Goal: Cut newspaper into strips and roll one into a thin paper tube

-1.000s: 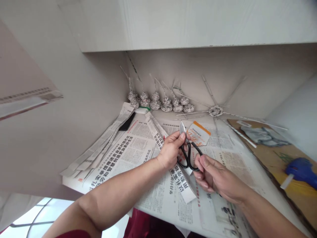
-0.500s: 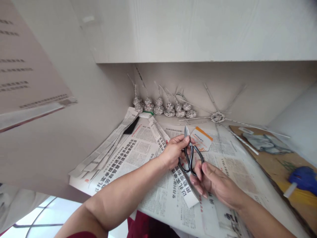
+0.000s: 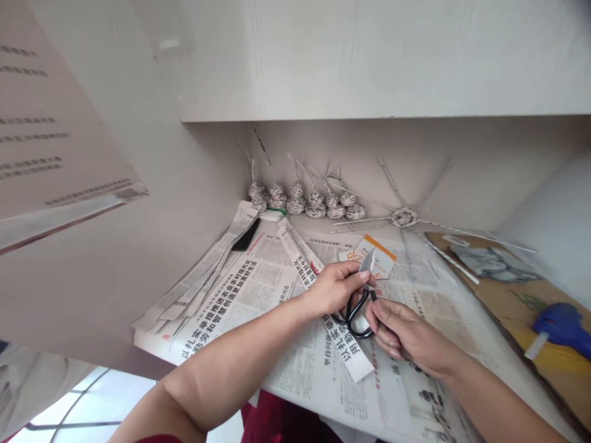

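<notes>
Black-handled scissors (image 3: 357, 321) are held between both hands above the newspaper-covered table. My left hand (image 3: 336, 286) pinches them near the pivot, with the pointed blades sticking up past its fingers. My right hand (image 3: 399, 332) has its thumb and fingers closed on one of the handle loops. Beneath the hands lies a folded newspaper strip (image 3: 360, 367), its near end showing below the scissors. An orange-and-white card (image 3: 383, 261) lies just beyond the blade tips.
Several small gourd-shaped woven paper pieces (image 3: 316, 206) line the back wall. Right of them sits a woven piece with spread paper rods (image 3: 404, 216). Newspaper strips (image 3: 198, 264) and a black flat object (image 3: 246, 235) lie left; a blue glue gun (image 3: 563, 329) rests on cardboard (image 3: 512, 307) at right.
The scissors have shifted slightly right and toward me, and have turned so the blades lean right. Both hands moved with them, keeping their hold. The view has shifted a little.
</notes>
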`<state>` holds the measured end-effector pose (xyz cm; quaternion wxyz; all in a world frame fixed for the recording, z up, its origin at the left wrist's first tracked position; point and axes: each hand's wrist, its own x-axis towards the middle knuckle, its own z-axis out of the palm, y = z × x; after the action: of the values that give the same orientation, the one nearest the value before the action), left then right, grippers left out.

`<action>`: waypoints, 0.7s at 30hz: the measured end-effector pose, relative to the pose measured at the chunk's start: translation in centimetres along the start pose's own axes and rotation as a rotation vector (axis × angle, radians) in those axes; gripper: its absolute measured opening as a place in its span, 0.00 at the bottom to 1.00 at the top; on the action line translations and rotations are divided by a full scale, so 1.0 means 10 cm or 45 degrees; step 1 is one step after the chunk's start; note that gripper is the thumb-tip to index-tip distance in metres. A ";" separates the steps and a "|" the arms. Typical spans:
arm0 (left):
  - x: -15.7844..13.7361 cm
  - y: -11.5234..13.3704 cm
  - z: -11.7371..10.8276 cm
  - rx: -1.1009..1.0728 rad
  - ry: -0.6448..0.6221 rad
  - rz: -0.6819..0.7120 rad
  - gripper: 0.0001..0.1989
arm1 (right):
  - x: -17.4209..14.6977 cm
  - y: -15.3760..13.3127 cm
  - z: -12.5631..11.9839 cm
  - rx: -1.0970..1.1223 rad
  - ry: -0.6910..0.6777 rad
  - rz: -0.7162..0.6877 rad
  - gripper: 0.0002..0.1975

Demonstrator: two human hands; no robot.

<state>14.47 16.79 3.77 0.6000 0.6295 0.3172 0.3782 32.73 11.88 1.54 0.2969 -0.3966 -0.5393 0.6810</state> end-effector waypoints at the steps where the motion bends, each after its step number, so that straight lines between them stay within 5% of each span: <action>1: 0.00 0.00 0.00 0.013 0.037 0.008 0.20 | 0.00 -0.01 0.00 0.020 -0.012 0.018 0.23; 10: 0.01 -0.02 0.01 -0.014 0.169 -0.009 0.18 | -0.04 -0.03 0.07 0.117 -0.066 0.176 0.22; 21: 0.01 -0.01 0.04 -0.170 0.309 -0.022 0.15 | -0.02 -0.02 0.11 0.378 -0.103 0.117 0.21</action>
<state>14.86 16.69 3.71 0.6011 0.5350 0.3669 0.4668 31.87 11.20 1.88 0.2988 -0.3450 -0.4255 0.7815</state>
